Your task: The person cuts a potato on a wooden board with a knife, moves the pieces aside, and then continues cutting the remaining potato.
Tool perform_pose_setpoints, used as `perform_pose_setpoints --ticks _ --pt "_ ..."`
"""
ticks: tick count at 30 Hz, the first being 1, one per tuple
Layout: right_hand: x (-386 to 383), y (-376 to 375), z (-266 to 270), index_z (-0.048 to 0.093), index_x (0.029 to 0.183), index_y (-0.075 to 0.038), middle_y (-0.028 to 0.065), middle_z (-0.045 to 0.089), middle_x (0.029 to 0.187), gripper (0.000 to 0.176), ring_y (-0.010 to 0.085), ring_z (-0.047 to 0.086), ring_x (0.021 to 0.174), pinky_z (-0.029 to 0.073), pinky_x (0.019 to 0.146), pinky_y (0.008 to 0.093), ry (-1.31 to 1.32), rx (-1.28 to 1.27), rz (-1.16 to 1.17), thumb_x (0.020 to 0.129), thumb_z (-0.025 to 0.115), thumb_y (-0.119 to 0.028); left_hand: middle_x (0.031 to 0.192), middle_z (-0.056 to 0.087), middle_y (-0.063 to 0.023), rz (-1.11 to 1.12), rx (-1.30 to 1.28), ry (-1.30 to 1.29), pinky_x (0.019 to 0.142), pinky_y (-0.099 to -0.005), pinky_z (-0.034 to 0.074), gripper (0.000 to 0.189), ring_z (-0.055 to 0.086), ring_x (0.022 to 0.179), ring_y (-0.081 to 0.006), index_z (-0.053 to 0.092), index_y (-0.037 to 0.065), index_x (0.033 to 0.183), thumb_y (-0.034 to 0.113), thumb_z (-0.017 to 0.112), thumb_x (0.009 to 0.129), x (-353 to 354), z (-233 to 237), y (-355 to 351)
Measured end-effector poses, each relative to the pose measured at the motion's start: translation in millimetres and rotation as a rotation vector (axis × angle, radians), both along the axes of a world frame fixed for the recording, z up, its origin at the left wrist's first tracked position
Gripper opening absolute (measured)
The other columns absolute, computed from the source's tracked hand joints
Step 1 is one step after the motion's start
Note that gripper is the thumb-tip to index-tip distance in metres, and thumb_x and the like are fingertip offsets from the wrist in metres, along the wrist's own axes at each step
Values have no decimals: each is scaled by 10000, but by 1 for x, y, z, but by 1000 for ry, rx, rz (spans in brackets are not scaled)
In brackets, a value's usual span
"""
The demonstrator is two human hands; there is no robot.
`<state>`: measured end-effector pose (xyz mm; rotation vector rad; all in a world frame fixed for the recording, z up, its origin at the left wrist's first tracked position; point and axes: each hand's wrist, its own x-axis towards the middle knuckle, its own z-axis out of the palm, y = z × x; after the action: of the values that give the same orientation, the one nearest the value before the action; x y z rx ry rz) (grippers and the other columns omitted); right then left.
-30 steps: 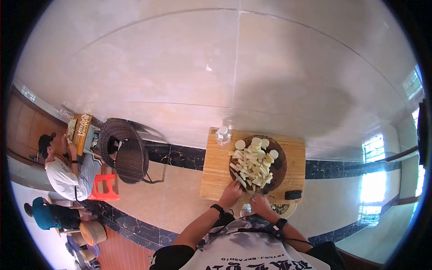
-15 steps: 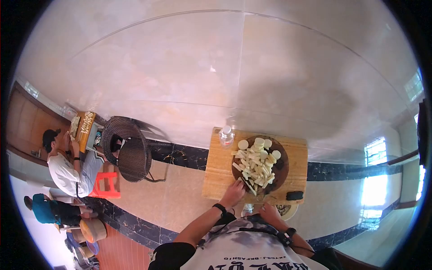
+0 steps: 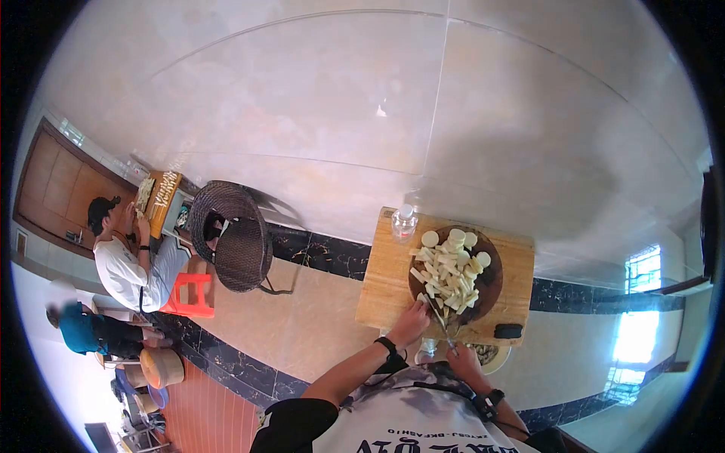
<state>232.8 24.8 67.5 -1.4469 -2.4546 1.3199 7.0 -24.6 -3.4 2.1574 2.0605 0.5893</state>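
A round dark board (image 3: 492,281) holds a heap of pale cut strips (image 3: 451,278), with thick round pale slices (image 3: 430,239) along its far side. My left hand (image 3: 411,323) is closed at the board's near left edge, its fingertips on a small pale piece beside the heap. My right hand (image 3: 464,362) is closed around the handle end of a thin metal bladed tool (image 3: 439,315), whose blade points up and left toward the strips. Whether it is a knife or scissors is too small to tell.
Under the round board is a wooden table (image 3: 381,275) with a clear bottle (image 3: 404,223) and a black object (image 3: 507,331). A bowl (image 3: 495,359) is below its near edge. Left are a wicker chair (image 3: 242,257), a red stool (image 3: 190,296) and two other people (image 3: 124,268).
The whole view has shifted, so the table appears further right. The metal blade now shows clearly between my hands, and my right hand is closed at its lower end.
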Motion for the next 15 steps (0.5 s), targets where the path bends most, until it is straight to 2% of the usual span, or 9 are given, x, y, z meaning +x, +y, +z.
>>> perform_pose_setpoints --ticks 4,7,10,14,15 --pt "-1 -3 6 621 845 31 311 632 776 337 511 631 774 491 682 560 -5 6 -10 890 620 -303 1049 597 -170 37 67 -52 911 -383 506 213 546 1063 -316 700 -30 874 124 584 782 2 4 -1" --pt "5 -3 -5 623 865 28 306 633 774 338 506 632 781 489 692 563 -62 -1 17 898 618 -308 1053 593 -178 4 -73 -26 915 -384 505 211 548 1062 -318 693 -38 863 118 580 777 2 0 1" --pt "9 -4 -12 622 883 24 300 640 781 342 507 631 787 490 707 571 17 2 31 906 609 -317 1056 589 -185 -19 -78 -30 911 -393 507 208 547 1067 -330 686 -48 842 111 570 774 3 0 -1" --pt "7 -7 -6 609 957 24 309 647 809 334 518 635 811 501 731 589 -76 29 22 914 592 -306 1061 583 -185 22 -23 -119 886 -414 519 221 553 1077 -341 673 -58 917 104 564 811 5 4 0" --pt "5 -2 3 595 1009 21 321 648 835 327 533 628 822 501 750 600 -120 -81 47 904 589 -289 1065 583 -186 10 -20 -109 888 -414 519 230 554 1084 -341 672 -58 932 110 562 819 4 5 0"
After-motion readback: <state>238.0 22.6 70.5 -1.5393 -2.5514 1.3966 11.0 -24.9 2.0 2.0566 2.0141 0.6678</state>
